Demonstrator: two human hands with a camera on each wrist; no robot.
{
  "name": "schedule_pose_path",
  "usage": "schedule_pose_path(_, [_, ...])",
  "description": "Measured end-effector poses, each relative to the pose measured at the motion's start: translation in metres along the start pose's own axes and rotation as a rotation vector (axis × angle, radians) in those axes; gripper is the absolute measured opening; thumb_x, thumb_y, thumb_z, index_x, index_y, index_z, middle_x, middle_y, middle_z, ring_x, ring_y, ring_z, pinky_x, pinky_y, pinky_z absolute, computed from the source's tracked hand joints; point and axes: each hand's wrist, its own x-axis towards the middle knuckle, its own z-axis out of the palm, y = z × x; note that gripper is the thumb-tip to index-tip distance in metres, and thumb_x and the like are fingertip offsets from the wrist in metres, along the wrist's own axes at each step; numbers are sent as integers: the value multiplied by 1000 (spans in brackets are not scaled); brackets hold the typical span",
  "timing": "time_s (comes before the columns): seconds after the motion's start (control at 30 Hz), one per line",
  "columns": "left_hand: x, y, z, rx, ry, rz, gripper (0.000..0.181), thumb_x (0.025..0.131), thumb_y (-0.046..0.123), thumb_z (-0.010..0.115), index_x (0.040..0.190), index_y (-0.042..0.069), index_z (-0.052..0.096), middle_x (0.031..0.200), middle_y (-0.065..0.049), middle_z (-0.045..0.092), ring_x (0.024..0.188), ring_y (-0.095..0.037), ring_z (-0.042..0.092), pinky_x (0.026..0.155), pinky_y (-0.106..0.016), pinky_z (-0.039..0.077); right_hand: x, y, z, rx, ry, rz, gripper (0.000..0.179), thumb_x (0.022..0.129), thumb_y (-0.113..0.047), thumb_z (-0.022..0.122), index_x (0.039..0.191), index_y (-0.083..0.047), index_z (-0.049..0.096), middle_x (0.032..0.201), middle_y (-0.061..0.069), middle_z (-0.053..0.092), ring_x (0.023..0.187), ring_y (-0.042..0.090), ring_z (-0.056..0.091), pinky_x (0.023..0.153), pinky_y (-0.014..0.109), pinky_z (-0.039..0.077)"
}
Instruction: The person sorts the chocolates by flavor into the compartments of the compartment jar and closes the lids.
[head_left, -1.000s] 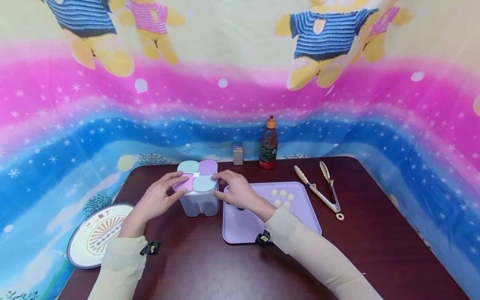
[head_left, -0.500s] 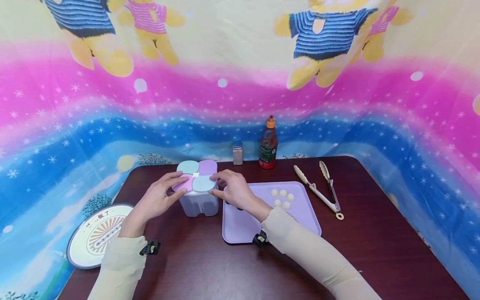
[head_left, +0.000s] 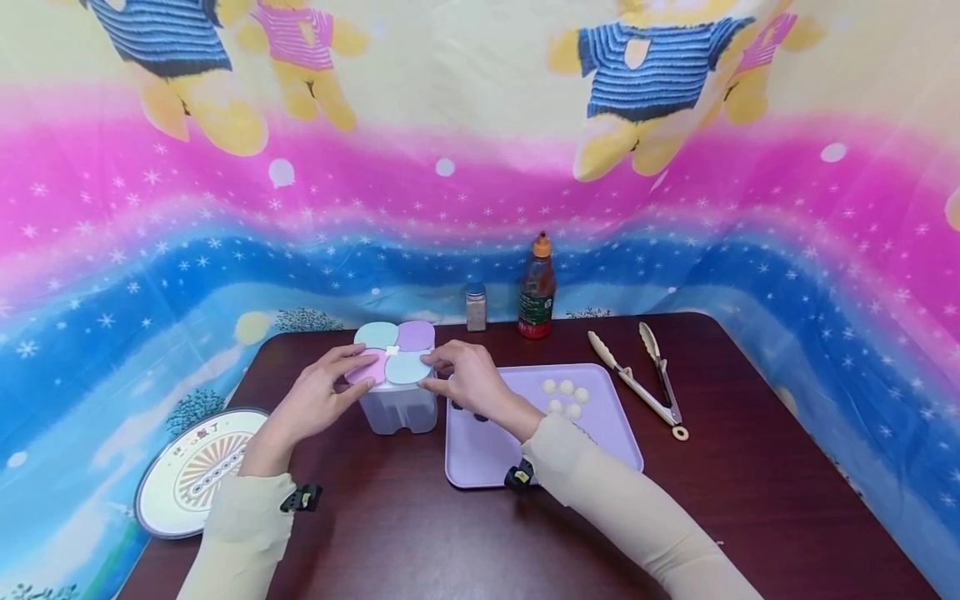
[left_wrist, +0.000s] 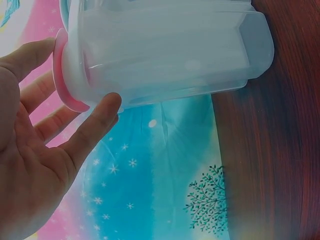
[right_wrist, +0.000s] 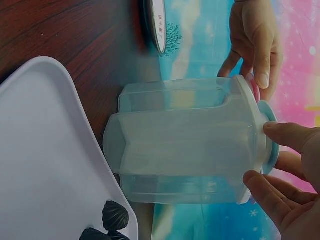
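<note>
A translucent plastic storage container (head_left: 397, 408) stands upright on the table, topped by petal-shaped lids in pink, light blue, mint and purple. My left hand (head_left: 318, 396) holds the near-left pink lid (left_wrist: 61, 75) at its edges, thumb and fingers spread round it. On the near-right corner, my right hand (head_left: 472, 379) grips the light-blue lid (right_wrist: 271, 145), with thumb and fingers at opposite sides of its rim. Both lids sit on the container's white top. Through the cloudy walls no contents show clearly.
Right of the container lies a lilac tray (head_left: 487, 467) with several small white balls (head_left: 566, 387) and black shell-shaped pieces (right_wrist: 115, 216). Tongs (head_left: 648, 396) lie further right. A sauce bottle (head_left: 536, 292) and a shaker jar (head_left: 476, 308) stand behind; a patterned plate (head_left: 168, 500) is at left.
My right hand has shifted very slightly left along the light-blue lid's edge. The left hand, the container and its lids stay in place.
</note>
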Motion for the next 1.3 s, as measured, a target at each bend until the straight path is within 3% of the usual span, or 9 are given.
schedule_pose_path(0.37, [1, -1, 1, -5, 3, 10, 51, 97, 39, 64, 142, 17, 58, 152, -13, 47, 135, -40, 49, 107, -58, 45, 1, 0, 0, -25, 7, 24, 40, 82, -32, 83, 119, -18, 75, 102, -1, 73, 88, 11, 73, 78, 21, 58])
schedule_pose_path(0.8, [3, 2, 1, 14, 16, 16, 50, 97, 40, 63, 141, 17, 59, 152, -14, 47, 137, -40, 47, 109, -60, 42, 2, 2, -2, 46, 8, 24, 37, 83, -32, 82, 116, -16, 75, 100, 2, 74, 89, 16, 75, 76, 24, 59])
schedule_pose_path(1.1, [9, 9, 7, -1, 45, 37, 50, 92, 42, 69, 136, 20, 63, 156, -9, 43, 148, -39, 29, 113, -66, 33, 3, 2, -4, 30, -11, 46, 38, 84, -35, 80, 117, -17, 74, 100, 3, 75, 87, 10, 72, 77, 23, 58])
schedule_pose_path(1.3, [13, 13, 9, 17, 37, 35, 51, 89, 42, 73, 134, 21, 64, 154, -11, 45, 145, -39, 33, 111, -63, 36, 3, 2, -5, 10, -15, 39, 39, 85, -35, 80, 118, -17, 73, 98, 0, 75, 86, 8, 70, 76, 22, 57])
